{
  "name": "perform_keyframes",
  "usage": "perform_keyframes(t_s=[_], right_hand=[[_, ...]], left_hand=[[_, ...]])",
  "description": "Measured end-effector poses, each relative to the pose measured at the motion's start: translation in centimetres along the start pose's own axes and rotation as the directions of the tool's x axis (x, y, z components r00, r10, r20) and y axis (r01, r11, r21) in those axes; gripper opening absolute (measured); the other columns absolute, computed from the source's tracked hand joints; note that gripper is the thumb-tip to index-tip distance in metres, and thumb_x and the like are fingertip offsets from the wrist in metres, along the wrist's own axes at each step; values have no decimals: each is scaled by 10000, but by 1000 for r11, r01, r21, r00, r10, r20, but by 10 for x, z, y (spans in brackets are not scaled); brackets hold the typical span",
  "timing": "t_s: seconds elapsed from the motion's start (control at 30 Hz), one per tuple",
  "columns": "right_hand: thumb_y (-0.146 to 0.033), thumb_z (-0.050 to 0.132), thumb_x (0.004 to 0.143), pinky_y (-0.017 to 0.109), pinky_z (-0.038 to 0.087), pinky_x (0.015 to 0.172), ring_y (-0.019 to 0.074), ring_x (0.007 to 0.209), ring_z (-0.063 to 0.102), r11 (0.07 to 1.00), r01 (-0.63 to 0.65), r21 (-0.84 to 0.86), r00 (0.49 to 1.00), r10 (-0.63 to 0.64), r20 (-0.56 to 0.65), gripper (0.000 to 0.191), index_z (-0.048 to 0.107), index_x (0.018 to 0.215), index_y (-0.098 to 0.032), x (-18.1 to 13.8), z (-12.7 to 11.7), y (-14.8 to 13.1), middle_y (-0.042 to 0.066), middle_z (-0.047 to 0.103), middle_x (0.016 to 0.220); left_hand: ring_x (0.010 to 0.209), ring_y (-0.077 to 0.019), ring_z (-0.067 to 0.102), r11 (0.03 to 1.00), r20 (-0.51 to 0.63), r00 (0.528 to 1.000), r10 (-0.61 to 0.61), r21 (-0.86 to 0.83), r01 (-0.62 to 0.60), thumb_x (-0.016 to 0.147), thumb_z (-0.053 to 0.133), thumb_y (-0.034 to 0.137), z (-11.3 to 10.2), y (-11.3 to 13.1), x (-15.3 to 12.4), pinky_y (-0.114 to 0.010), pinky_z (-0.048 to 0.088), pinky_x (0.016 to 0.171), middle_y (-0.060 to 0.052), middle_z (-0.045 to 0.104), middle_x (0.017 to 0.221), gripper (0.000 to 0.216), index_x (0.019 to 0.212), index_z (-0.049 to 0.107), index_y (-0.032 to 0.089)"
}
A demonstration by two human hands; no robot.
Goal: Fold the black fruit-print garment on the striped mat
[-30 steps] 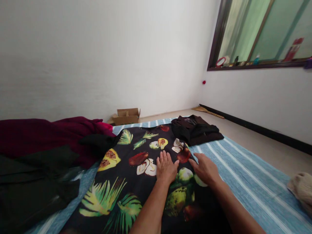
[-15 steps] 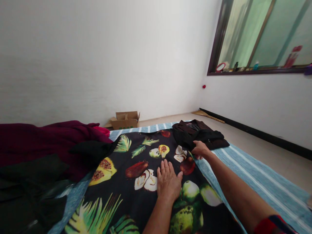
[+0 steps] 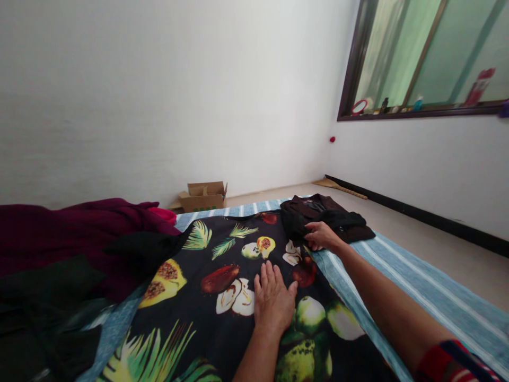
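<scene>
A black top with a printed pattern of fruit and palm leaves [image 3: 234, 270] lies spread out in front of me. My left hand [image 3: 275, 297] rests flat on its middle, palm down with fingers stretched. At the top's right edge, my right hand [image 3: 321, 236] pinches the dark cloth where a plain black sleeve [image 3: 294, 225] begins. That sleeve reaches over a folded dark brown garment [image 3: 314, 204]. On the left, another plain black part [image 3: 143, 246] runs out from the top.
A blue striped sheet [image 3: 401, 265] lies beneath everything. Maroon clothing [image 3: 71, 233] and dark green clothing [image 3: 47, 302] are heaped at left. An open cardboard box [image 3: 202, 199] stands by the wall. Small items, including a red-rimmed mirror [image 3: 359, 107], line the window sill.
My right hand has shifted slightly left and up, drawing the top's right edge inward a little. My left hand stays flat in nearly the same place.
</scene>
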State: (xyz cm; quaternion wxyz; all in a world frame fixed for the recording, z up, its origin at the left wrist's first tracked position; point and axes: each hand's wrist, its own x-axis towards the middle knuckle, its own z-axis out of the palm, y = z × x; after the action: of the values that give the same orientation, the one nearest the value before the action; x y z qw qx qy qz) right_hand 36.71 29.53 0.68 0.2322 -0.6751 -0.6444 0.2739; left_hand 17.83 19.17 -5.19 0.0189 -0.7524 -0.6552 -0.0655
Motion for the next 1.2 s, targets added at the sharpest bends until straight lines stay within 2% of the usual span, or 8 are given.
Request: perform_keyframes(t_s=[0.13, 0.27, 0.37, 0.53, 0.73, 0.97, 1.07, 1.2], right_hand=[[-68, 571, 641, 220, 485, 646, 182, 730, 664, 980, 16, -198, 999, -23, -34, 441, 655, 1055, -196, 2, -14, 4, 28, 702, 772], [-64, 507, 702, 337, 433, 870, 254, 1069, 574, 922, -21, -386, 988, -40, -150, 527, 591, 1183, -262, 3, -25, 7, 80, 643, 1127], [-87, 493, 739, 393, 437, 858, 282, 1062, 577, 877, -56, -477, 984, -32, -174, 492, 583, 1191, -258, 5, -26, 8, 116, 634, 1133], [-108, 487, 757, 386, 448, 823, 294, 1004, 606, 840, -97, -534, 979, -15, -202, 294, 696, 955, -169, 11, -21, 6, 171, 657, 1037], [-143, 467, 745, 363, 452, 776, 301, 954, 619, 881, -179, -439, 929, 5, -370, 288, 695, 920, -151, 16, -30, 7, 175, 667, 976], [-144, 414, 719, 293, 451, 735, 255, 899, 632, 938, -313, -147, 764, 157, -626, 359, 676, 965, -154, 20, -82, 29, 135, 686, 920], [-136, 409, 703, 267, 460, 685, 219, 756, 657, 950, -310, -27, 716, 214, -665, 352, 672, 936, -148, 17, -94, 44, 101, 692, 772], [-140, 395, 713, 240, 468, 566, 167, 543, 638, 953, -278, 118, 701, 286, -653, 364, 649, 973, -145, 6, -89, 67, 60, 677, 669]], left_hand=[[1369, -288, 172, 1000, 6, 1000, 2, 5, -2, 882, 201, 521, 0, 0, 0, -473, 182, 1080, -164, 238, 1471, 687, 1375, 352, 67], [1372, -290, 158, 1000, 29, 1000, -5, 1, 5, 882, 210, 518, -1, 1, 0, -469, 166, 1086, -167, 219, 1476, 689, 1380, 339, 60], [1373, -289, 153, 1000, 31, 1000, -5, 3, 5, 885, 210, 516, -2, 1, 0, -468, 161, 1089, -170, 212, 1477, 689, 1384, 329, 56], [1374, -288, 147, 1000, 51, 999, -6, 8, 6, 886, 212, 511, -4, 0, -1, -469, 161, 1089, -165, 210, 1479, 683, 1387, 322, 60], [1374, -285, 148, 1000, 46, 999, -8, 11, 7, 886, 207, 516, -3, 0, -1, -469, 162, 1088, -162, 208, 1480, 683, 1387, 323, 66], [1366, -286, 181, 1000, 8, 1000, -3, 15, 3, 883, 237, 518, 0, 0, -1, -465, 181, 1080, -163, 231, 1473, 678, 1378, 343, 67], [1362, -289, 195, 1000, 1, 1000, -7, 24, 7, 884, 248, 506, 0, 1, 0, -465, 187, 1077, -163, 242, 1469, 667, 1375, 347, 65], [1361, -294, 196, 1000, 0, 1000, -6, 24, 6, 886, 241, 501, -1, 1, 0, -469, 189, 1075, -164, 244, 1468, 665, 1375, 346, 63]])
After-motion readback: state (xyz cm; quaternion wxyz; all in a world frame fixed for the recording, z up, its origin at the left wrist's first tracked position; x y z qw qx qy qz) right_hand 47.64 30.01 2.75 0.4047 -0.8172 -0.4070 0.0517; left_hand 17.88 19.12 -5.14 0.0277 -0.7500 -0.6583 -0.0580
